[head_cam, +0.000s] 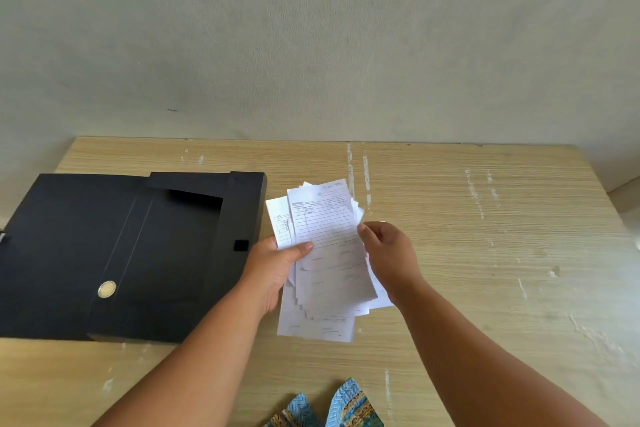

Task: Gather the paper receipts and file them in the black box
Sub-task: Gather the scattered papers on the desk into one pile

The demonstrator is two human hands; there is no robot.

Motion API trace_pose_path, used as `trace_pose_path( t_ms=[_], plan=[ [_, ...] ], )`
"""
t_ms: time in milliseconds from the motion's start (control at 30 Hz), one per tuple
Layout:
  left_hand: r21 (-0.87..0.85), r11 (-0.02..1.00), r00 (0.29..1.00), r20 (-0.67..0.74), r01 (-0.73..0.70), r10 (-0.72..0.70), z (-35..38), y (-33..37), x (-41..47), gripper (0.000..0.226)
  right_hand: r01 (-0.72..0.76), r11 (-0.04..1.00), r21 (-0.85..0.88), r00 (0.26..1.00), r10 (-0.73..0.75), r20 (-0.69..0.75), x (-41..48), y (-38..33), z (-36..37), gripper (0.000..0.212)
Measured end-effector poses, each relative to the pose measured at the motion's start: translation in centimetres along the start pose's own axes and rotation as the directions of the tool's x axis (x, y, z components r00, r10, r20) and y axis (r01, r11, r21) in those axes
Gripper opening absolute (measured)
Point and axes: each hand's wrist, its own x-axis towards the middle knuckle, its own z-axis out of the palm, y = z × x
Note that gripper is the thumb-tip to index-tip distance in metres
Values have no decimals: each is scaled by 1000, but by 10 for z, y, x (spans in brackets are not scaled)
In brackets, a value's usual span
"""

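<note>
The surface is pale wood-grain laminate, matt, scuffed with white marks. The box looks like matt black card with a shiny metal stud; the receipts are thin white paper. The wall is dull, slightly rough plaster.

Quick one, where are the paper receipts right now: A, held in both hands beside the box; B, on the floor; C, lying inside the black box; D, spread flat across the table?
A: the receipts are gripped by the left hand and right hand, just right of the open black box.
</note>
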Motion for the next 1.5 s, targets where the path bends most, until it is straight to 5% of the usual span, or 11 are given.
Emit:
trace_pose_path(
  t_ms=[133,267,633,800,1000,1333,1500],
  plan=[
    [38,999,998,-64,30,-28,-13,-18,-3,19,-82,836,-543,977,-40,-209,-7,30,-4,54],
    [47,998,996,-79,51,-48,-15,-23,-3,18,-68,702,-709,986,-61,-155,-16,40,9,72],
    [51,998,995,-91,48,-43,-8,-19,5,16,-130,908,-398,986,75,-151,-1,28,0,77],
    [-15,1000,996,-88,-7,6,-12,-7,7,20,-140,987,-72,964,120,-239,12,25,-25,32],
    [-91,996,996,-93,2,-10,-29,13,10,20,-52,992,111,907,93,-412,26,6,-32,14],
    [-106,994,1000,0,24,-24,-46,20,6,27,90,987,133,863,-11,-506,24,-8,-17,19],
    [-72,997,1000,-8,27,-28,-38,16,6,25,-48,992,115,942,83,-326,23,-1,9,18]
  ],
)
